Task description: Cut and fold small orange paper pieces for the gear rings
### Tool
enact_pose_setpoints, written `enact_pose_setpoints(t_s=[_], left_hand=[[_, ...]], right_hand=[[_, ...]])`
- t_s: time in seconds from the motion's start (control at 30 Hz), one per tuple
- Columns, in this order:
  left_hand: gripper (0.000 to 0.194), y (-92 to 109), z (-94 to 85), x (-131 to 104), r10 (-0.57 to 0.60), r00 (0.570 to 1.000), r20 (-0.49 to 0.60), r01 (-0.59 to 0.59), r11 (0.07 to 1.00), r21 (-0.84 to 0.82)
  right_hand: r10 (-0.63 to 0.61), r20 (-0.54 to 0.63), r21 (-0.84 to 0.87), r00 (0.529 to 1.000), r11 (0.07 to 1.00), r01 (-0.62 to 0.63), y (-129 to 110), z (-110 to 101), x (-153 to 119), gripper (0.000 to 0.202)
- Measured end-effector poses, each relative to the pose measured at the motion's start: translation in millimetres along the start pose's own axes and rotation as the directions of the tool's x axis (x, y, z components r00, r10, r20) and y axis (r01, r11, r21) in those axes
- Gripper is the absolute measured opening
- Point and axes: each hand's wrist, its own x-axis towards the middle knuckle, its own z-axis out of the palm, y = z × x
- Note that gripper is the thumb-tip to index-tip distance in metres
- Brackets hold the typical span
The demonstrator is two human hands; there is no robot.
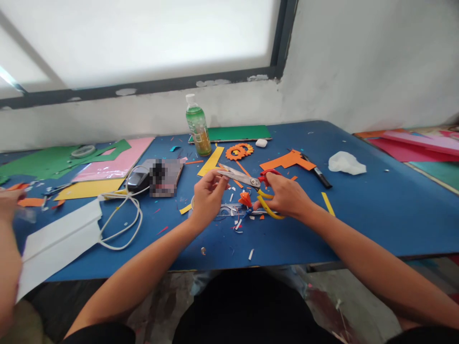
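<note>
My right hand (289,195) is closed on the red and yellow handles of a pair of scissors (254,182), whose blades point left. The blade tips reach the fingers of my left hand (209,195), which are pinched together by them; what they hold, if anything, is too small to make out. Just below the scissors sits a small folded orange paper piece (245,198) with a blue part. Under it a clear ruler (229,210) lies on the blue table (301,243) among paper scraps.
A bottle (199,129) stands at the back. Orange paper gears (239,151), an orange sheet (287,161), a black marker (322,177) and crumpled white paper (346,163) lie around. A white cable (139,220) loops at left, near another person's arm (7,258).
</note>
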Motion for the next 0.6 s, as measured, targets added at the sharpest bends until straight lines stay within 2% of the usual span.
enact_pose_setpoints(t_s=[0.27,0.6], left_hand=[[0.013,-4.3,-4.6,0.8,0.067,0.997,0.038,-0.070,0.995,0.068],[0.014,-3.4,-4.9,3.0,0.079,0.996,0.034,-0.081,0.994,0.075]], right_hand=[[0.005,-0.020,-0.028,1.000,1.000,-0.006,1.6,0.9,0.3,0.040],[0.040,-0.029,-0.101,0.999,0.994,-0.043,1.5,2.5,-0.1,0.047]])
